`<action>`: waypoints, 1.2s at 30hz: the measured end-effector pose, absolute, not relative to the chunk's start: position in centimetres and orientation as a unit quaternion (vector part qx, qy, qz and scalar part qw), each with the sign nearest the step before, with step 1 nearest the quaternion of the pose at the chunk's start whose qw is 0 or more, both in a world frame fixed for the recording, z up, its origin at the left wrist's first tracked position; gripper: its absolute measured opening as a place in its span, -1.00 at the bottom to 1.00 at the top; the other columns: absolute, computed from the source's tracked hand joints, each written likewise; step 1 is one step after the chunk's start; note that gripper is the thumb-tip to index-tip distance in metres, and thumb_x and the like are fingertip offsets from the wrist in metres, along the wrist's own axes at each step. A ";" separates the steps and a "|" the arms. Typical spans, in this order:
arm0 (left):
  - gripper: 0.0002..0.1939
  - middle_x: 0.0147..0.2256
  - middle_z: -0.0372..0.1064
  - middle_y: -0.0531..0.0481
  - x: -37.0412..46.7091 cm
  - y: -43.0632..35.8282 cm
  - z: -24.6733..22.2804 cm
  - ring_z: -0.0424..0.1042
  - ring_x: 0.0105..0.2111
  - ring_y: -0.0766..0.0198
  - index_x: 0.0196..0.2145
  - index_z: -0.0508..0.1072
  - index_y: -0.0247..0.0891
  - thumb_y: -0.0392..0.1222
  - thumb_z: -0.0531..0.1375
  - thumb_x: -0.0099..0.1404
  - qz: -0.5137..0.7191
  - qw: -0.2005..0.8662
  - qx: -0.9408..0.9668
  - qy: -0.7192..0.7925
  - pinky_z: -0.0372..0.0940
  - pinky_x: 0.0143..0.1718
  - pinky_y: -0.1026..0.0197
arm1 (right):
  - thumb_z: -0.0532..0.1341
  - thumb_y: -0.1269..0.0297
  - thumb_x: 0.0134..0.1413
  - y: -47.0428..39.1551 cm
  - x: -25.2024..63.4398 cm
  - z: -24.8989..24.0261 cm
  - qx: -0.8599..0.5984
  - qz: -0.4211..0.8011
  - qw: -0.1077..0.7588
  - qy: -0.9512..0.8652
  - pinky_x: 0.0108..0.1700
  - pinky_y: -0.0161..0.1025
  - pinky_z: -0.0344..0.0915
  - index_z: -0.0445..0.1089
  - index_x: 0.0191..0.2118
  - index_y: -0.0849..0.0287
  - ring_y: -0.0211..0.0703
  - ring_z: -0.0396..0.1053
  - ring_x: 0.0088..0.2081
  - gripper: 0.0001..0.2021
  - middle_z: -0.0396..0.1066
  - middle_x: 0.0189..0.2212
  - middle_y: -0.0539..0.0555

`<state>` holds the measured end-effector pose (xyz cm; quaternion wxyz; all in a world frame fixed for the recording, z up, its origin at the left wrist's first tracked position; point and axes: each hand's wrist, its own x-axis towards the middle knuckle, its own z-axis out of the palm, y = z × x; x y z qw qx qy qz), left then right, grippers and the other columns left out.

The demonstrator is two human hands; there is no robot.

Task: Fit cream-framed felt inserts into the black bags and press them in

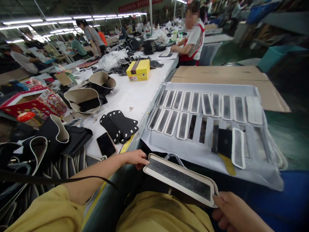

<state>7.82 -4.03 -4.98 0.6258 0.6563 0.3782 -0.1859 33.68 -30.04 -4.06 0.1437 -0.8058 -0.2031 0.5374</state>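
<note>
My left hand [137, 158] pinches the far left end of a long bag base panel [178, 177], pale-rimmed with a dark strip down its middle. At the opposite end, my right hand [228, 206] grips the rounded corner between thumb and fingers. The panel slants down to the right above my lap, and what lies beneath it is mostly hidden. Similar panels [183, 125] lie in two rows on a grey cloth-covered tray [166, 143] just beyond my hands. On that cloth, a wide brush with a dark head [224, 141] rests beside a single panel [238, 148].
A white worktable [120, 100] on my left holds black leather pieces [119, 125], a phone [106, 145], a yellow box [138, 70] and open bag bodies [83, 100]. Cardboard [217, 74] lies behind the tray. A co-worker [193, 38] is at the table's far end.
</note>
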 end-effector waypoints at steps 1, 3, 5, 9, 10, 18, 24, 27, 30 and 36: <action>-0.52 -0.63 0.30 0.06 7.8 -4.1 -5.2 0.33 -0.61 0.33 -0.53 0.31 -0.30 0.21 0.27 -0.12 -0.181 0.627 0.658 0.375 0.29 -0.48 0.22 | -0.13 0.31 0.23 -29.9 33.7 -3.8 -0.803 0.547 0.138 -0.192 -0.72 -0.49 0.11 0.23 -0.45 0.25 -0.32 0.32 -0.70 -0.69 0.40 -0.63 0.11; -0.50 -0.63 0.27 0.09 7.7 -4.3 -5.6 0.30 -0.62 0.35 -0.55 0.28 -0.29 0.25 0.24 -0.11 -0.168 0.627 0.667 0.367 0.27 -0.49 0.25 | -0.15 0.32 0.23 -29.8 33.7 -3.1 -0.799 0.556 0.138 -0.185 -0.71 -0.49 0.14 0.23 -0.43 0.26 -0.33 0.33 -0.68 -0.69 0.41 -0.60 0.11; -0.48 -0.66 0.21 0.12 7.6 -4.6 -5.6 0.23 -0.64 0.39 -0.59 0.24 -0.27 0.29 0.20 -0.08 -0.159 0.621 0.680 0.354 0.20 -0.55 0.30 | -0.12 0.33 0.20 -29.9 33.7 -2.5 -0.795 0.552 0.153 -0.201 -0.70 -0.48 0.17 0.24 -0.44 0.26 -0.31 0.34 -0.67 -0.71 0.42 -0.60 0.10; -0.46 -0.75 -0.04 0.17 7.7 -5.4 -4.4 0.03 -0.69 0.44 -0.74 0.13 -0.27 0.22 0.15 0.06 -0.094 0.413 0.838 0.343 -0.05 -0.62 0.33 | -0.06 0.36 0.12 -30.0 33.7 -2.1 -0.790 0.542 0.169 -0.232 -0.69 -0.42 0.21 0.26 -0.55 0.26 -0.26 0.34 -0.69 -0.71 0.42 -0.64 0.12; -0.47 -0.74 -0.03 0.17 8.0 -5.9 -3.9 0.04 -0.67 0.42 -0.74 0.14 -0.27 0.19 0.21 0.03 -0.056 0.335 0.883 0.324 -0.04 -0.60 0.32 | -0.06 0.36 0.11 -30.0 33.7 -2.2 -0.793 0.537 0.161 -0.237 -0.69 -0.41 0.21 0.25 -0.61 0.25 -0.27 0.32 -0.71 -0.67 0.41 -0.66 0.13; -0.50 0.05 0.27 -0.14 17.4 -15.2 -2.0 0.26 -0.02 0.12 0.04 0.28 -0.28 0.01 0.16 0.21 0.054 0.185 0.966 -0.171 0.11 0.02 0.13 | -0.02 0.32 0.09 -30.4 33.4 -3.2 -0.796 0.539 0.166 -0.222 -0.69 -0.40 0.20 0.25 -0.72 0.24 -0.29 0.28 -0.74 -0.60 0.44 -0.65 0.19; -0.71 -0.04 0.36 -0.11 20.2 -17.1 -4.9 0.31 -0.19 0.15 -0.08 0.38 -0.29 -0.14 0.08 0.28 0.060 0.121 0.973 -0.189 0.20 -0.24 0.13 | -0.09 0.14 0.19 -31.3 34.1 -2.7 -0.763 0.575 0.222 -0.197 -0.61 -0.35 0.31 0.32 -0.58 0.30 -0.21 0.39 -0.63 -0.54 0.47 -0.51 0.25; -0.72 -0.03 0.35 -0.13 19.5 -17.4 -5.1 0.30 -0.22 0.17 -0.04 0.35 -0.29 -0.22 0.03 0.32 0.078 0.107 0.976 -0.175 0.16 -0.32 0.13 | -0.15 -0.10 0.18 -32.0 35.2 -2.2 -0.698 0.630 0.317 -0.128 -0.58 -0.35 0.33 0.35 -0.45 0.34 -0.18 0.43 -0.57 -0.40 0.47 -0.48 0.27; -0.72 -0.03 0.35 -0.13 19.2 -17.7 -4.9 0.30 -0.20 0.16 -0.04 0.35 -0.27 -0.22 0.03 0.32 0.079 0.110 0.978 -0.160 0.14 -0.32 0.13 | -0.18 -0.15 0.17 -32.5 35.8 -2.0 -0.661 0.648 0.371 -0.073 -0.59 -0.36 0.31 0.32 -0.39 0.33 -0.16 0.44 -0.55 -0.39 0.47 -0.49 0.25; -0.73 -0.03 0.35 -0.11 19.0 -18.0 -5.1 0.29 -0.19 0.17 -0.05 0.37 -0.25 -0.22 0.05 0.30 0.071 0.122 0.982 -0.129 0.12 -0.28 0.14 | 0.03 0.08 0.15 -32.4 34.2 -2.0 -0.722 0.595 0.330 -0.128 -0.55 -0.39 0.33 0.31 -0.42 0.30 -0.21 0.45 -0.53 -0.65 0.48 -0.47 0.19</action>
